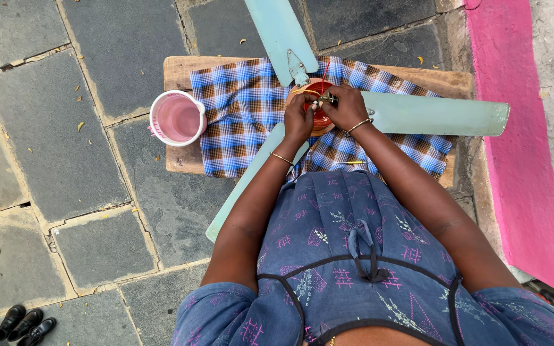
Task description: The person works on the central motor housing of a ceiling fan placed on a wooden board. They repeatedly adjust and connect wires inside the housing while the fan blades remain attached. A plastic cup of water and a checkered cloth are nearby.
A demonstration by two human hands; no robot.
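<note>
Outdoor daylight: grey stone-slab floor [97, 128] with scattered dry leaves, pink-painted strip [514, 128] along right, low wooden bench [181, 70] at far centre.

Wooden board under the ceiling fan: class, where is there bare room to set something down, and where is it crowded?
Free: the checked cloth between the pink jug and the fan hub, and the wooden board at its far right strip. Crowded: the hub, where the left hand and right hand work between three fan blades.

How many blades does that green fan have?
3. One fan blade points up and away from the person, one fan blade stretches out to the right, and one fan blade runs down-left off the wooden board, partly under the left arm.
</note>
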